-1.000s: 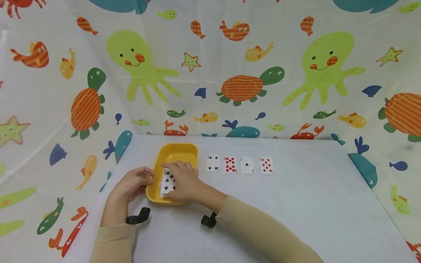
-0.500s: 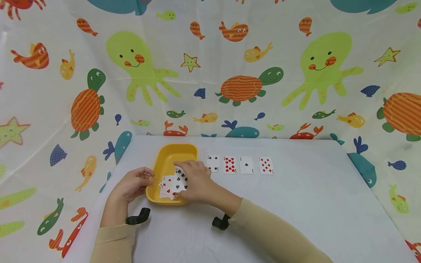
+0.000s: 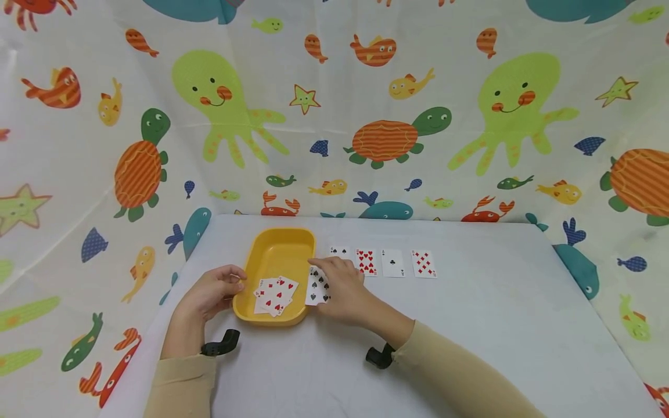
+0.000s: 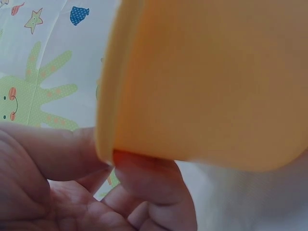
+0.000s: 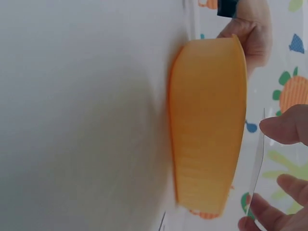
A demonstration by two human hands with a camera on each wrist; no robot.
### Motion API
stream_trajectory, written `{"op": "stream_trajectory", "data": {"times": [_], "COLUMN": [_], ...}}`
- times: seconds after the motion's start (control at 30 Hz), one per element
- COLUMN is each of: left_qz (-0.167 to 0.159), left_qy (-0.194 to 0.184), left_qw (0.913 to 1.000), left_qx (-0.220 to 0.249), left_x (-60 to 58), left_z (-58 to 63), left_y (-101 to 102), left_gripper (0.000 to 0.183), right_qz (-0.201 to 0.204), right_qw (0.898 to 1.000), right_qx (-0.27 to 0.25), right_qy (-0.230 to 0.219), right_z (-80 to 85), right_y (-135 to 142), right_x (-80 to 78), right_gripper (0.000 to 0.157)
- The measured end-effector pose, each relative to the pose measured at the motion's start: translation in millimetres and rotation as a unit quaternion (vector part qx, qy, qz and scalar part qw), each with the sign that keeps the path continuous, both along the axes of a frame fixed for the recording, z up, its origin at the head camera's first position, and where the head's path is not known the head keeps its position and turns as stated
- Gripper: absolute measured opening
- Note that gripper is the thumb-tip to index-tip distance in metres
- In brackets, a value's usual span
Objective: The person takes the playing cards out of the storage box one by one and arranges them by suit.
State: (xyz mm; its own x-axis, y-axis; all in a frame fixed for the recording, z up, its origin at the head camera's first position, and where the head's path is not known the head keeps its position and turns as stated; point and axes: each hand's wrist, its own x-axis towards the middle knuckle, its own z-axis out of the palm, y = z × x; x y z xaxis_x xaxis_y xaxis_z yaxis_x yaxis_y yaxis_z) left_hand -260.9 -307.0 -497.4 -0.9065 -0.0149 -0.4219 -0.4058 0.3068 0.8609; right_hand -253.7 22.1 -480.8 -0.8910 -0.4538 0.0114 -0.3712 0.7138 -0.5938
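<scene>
My left hand (image 3: 211, 293) pinches the left rim of a yellow tray (image 3: 277, 252); in the left wrist view, thumb and a finger close on the tray wall (image 4: 207, 96). Over the tray's right edge, my right hand (image 3: 345, 290) holds a spades playing card (image 3: 315, 287) by its edges, and its fingers cover part of it. The right wrist view shows this card (image 5: 257, 163) edge-on, above the tray's rim and apart from the tabletop. Several overlapping red-suit playing cards (image 3: 277, 295) lie face up in the tray's near end.
Right of the tray, a row of face-up cards lies on the white table (image 3: 496, 325): a spades card (image 3: 338, 251) partly behind my right hand, a hearts card (image 3: 366, 262), an ace of clubs (image 3: 392, 264) and a diamonds card (image 3: 424, 264). A sea-animal curtain (image 3: 324, 75) hangs behind.
My right hand has carried the spades card rightward from above the pile to the tray's right edge, uncovering the red cards. The left hand and tray have stayed put.
</scene>
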Motion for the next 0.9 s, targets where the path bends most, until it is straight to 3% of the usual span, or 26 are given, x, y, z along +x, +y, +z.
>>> {"op": "stream_trajectory", "data": {"times": [0.53,0.9], "left_qz": [0.000,0.000], "left_qy": [0.001,0.000], "left_qw": [1.0000,1.0000], "left_qx": [0.001,0.001], "left_x": [2.0,1.6], "left_z": [4.2,2.9], "left_y": [1.9,0.3], "left_gripper": [0.026,0.026], "right_qz": [-0.027,0.001], "right_qw": [1.000,0.999], "right_qx": [0.006,0.037], "right_qy": [-0.013,-0.033], "right_z": [-16.2,-32.4], "right_y": [27.4,30.4], "right_x": [-3.5,-8.6], "right_gripper": [0.092,0.078]}}
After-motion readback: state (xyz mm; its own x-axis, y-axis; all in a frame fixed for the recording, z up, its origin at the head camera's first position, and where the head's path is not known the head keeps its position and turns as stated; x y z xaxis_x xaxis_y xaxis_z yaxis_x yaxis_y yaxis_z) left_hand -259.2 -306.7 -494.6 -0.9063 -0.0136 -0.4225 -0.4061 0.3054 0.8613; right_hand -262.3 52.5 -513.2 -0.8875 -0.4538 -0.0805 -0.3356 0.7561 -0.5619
